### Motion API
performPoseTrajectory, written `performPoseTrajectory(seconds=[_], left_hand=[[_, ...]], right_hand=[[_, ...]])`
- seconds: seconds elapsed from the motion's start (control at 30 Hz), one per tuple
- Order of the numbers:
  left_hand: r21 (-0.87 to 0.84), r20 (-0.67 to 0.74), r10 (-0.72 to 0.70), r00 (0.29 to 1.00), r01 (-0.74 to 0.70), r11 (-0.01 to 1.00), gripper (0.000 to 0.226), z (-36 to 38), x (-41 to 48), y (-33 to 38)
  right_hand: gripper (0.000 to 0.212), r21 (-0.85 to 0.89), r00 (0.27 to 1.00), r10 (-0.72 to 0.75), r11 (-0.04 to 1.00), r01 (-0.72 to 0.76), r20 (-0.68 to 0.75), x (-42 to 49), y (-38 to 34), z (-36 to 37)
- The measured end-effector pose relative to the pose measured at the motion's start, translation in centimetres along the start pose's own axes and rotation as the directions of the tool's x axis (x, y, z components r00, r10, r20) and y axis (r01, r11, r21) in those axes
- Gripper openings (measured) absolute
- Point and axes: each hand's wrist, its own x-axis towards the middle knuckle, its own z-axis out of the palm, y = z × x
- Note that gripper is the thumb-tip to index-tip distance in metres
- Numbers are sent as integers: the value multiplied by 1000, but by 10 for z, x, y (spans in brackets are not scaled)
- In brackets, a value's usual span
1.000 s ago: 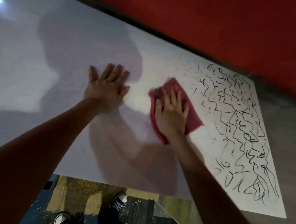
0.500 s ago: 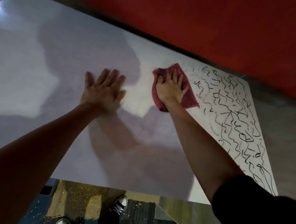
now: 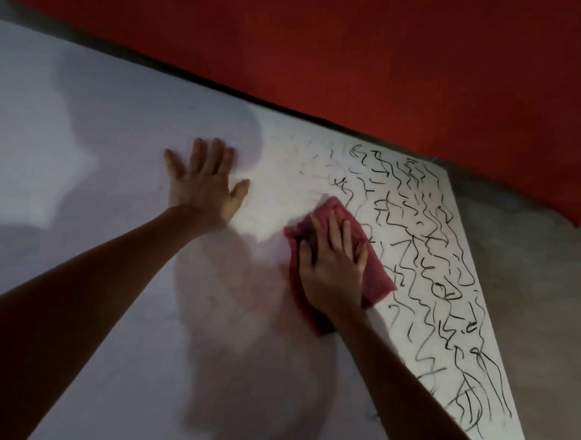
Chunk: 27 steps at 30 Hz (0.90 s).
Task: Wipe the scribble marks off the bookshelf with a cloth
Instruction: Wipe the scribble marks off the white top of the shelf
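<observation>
The white top of the bookshelf (image 3: 110,163) fills most of the head view. Black scribble marks (image 3: 429,247) cover its right part, from the far edge down to the near right corner. A pink-red cloth (image 3: 376,285) lies flat at the left border of the marks. My right hand (image 3: 330,265) presses on the cloth with straight, spread fingers. My left hand (image 3: 203,181) rests flat on the bare white surface to the left, fingers spread, holding nothing. Part of the cloth is hidden under my right hand.
A red wall (image 3: 358,55) runs behind the far edge of the shelf. Grey floor (image 3: 530,299) shows beyond the right edge. Shadows of my arms fall across the white surface.
My right hand has slid the cloth from the far edge back toward me along the left border of the scribbles. My left hand stays planted flat. The camera has tilted up, hiding my shoes.
</observation>
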Motion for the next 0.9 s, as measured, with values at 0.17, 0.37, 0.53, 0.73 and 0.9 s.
performPoseTrajectory(seconds=[0.17, 0.37, 0.53, 0.73, 0.9], left_hand=[[28, -14, -39, 999, 40, 999, 68, 5, 9, 6], [-10, -1, -68, 998, 68, 998, 70, 3, 13, 7], [8, -29, -44, 999, 44, 999, 71, 4, 11, 6], [-13, -25, -54, 998, 54, 998, 74, 5, 10, 7], [-12, -50, -79, 996, 79, 997, 69, 6, 11, 8]], right_hand=[[54, 3, 990, 104, 994, -105, 96, 156, 30, -6], [57, -1, 981, 153, 988, -154, 115, 192, 24, -8], [63, 23, 993, -116, 993, 115, 26, 34, -2, 2], [56, 3, 979, -182, 983, 183, 87, 61, 1, -1], [51, 33, 994, 91, 995, -94, 67, 204, 16, -5]])
